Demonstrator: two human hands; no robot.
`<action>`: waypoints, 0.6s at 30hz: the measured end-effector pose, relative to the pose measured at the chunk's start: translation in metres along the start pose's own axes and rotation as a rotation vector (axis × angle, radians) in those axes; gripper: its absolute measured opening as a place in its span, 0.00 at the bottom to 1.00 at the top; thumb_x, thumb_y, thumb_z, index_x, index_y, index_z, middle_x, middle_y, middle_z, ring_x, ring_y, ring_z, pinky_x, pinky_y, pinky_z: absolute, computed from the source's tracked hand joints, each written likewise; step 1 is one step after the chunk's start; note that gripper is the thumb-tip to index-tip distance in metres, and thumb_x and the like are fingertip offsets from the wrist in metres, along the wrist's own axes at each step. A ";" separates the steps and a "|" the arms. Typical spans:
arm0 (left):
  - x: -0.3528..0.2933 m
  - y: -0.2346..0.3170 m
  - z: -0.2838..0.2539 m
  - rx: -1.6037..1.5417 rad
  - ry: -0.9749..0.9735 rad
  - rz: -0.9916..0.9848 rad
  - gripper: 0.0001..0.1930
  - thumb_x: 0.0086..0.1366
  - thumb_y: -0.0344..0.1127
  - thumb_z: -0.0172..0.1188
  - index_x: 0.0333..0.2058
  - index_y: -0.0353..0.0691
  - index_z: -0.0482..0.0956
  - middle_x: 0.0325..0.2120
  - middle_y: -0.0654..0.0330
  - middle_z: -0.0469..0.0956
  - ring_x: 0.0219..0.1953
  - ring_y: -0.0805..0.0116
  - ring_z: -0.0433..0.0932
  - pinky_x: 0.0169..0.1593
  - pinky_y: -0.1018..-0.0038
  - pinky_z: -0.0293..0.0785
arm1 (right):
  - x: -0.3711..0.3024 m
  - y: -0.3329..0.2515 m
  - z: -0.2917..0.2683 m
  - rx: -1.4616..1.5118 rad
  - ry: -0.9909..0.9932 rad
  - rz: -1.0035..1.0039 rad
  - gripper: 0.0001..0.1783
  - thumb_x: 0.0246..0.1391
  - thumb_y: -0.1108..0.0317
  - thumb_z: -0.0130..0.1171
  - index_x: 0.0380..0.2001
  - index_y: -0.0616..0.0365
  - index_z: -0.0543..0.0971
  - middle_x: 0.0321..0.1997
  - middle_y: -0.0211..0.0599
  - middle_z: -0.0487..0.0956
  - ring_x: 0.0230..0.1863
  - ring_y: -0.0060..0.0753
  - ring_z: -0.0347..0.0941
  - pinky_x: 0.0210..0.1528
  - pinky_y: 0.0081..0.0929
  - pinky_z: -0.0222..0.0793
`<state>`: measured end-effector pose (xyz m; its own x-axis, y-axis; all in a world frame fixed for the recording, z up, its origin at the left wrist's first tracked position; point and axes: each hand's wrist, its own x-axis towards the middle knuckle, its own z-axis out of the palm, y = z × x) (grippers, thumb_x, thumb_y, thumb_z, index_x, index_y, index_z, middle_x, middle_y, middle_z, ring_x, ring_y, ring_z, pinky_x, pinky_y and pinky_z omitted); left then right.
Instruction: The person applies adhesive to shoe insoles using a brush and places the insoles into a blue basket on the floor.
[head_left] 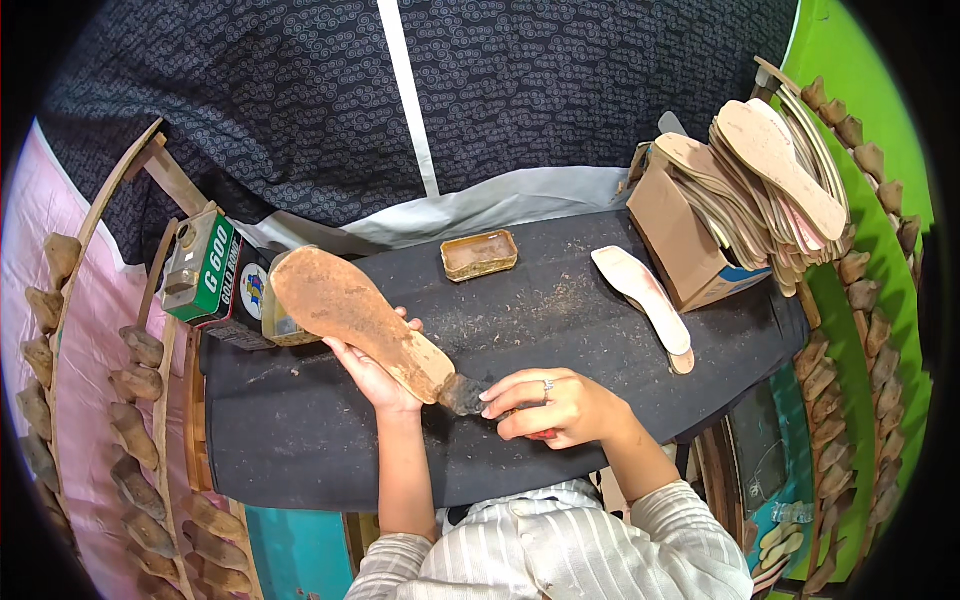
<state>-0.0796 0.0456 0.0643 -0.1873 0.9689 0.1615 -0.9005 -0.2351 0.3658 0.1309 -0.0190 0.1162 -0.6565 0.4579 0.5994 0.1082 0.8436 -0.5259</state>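
My left hand (378, 378) grips a shoe insole (345, 305) from beneath, tilted above the table with its wide toe part up and to the left. Brown, patchy material covers most of its upper face; the heel end is paler. In my right hand (555, 408), which wears a ring, the fingers pinch a dark, fuzzy wad (463, 394), pressed against the heel end of the insole. Whether the wad is cloth or sponge I cannot tell. A small yellowish tray (478, 268) with brown residue inside stands beyond my hands. To its right lie pale insoles (640, 295), partly overlapping.
A cardboard box (672, 245) at the back right holds a tall, leaning stack of insoles (755, 185). At the left stand a green and black metal can (212, 270) and a yellowish container (285, 325). Brown crumbs dot the black tablecloth (570, 330). Racks of shoe lasts (135, 435) flank both sides.
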 end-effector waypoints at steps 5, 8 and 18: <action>0.004 0.004 0.002 0.061 0.064 0.037 0.31 0.64 0.65 0.33 0.54 0.49 0.62 0.39 0.60 0.72 0.36 0.61 0.75 0.35 0.62 0.76 | -0.006 0.002 -0.010 0.197 0.021 0.066 0.13 0.28 0.83 0.58 0.24 0.58 0.79 0.37 0.38 0.80 0.43 0.44 0.77 0.42 0.34 0.75; 0.001 0.003 0.004 0.090 0.057 0.047 0.30 0.64 0.65 0.33 0.54 0.49 0.61 0.40 0.59 0.72 0.36 0.61 0.75 0.35 0.62 0.76 | -0.007 -0.001 -0.022 0.190 0.160 0.022 0.17 0.21 0.85 0.54 0.23 0.59 0.78 0.36 0.38 0.79 0.43 0.44 0.76 0.43 0.33 0.74; -0.010 -0.005 0.020 0.084 0.116 -0.030 0.32 0.64 0.66 0.34 0.51 0.46 0.65 0.33 0.56 0.75 0.32 0.60 0.76 0.35 0.63 0.77 | 0.006 0.012 0.002 0.002 0.148 -0.065 0.15 0.29 0.79 0.63 0.29 0.58 0.78 0.44 0.36 0.77 0.51 0.45 0.72 0.49 0.35 0.72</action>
<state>-0.0658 0.0354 0.0790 -0.2089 0.9769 0.0439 -0.8714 -0.2064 0.4451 0.1269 -0.0065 0.1125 -0.5446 0.4388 0.7148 0.0677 0.8725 -0.4840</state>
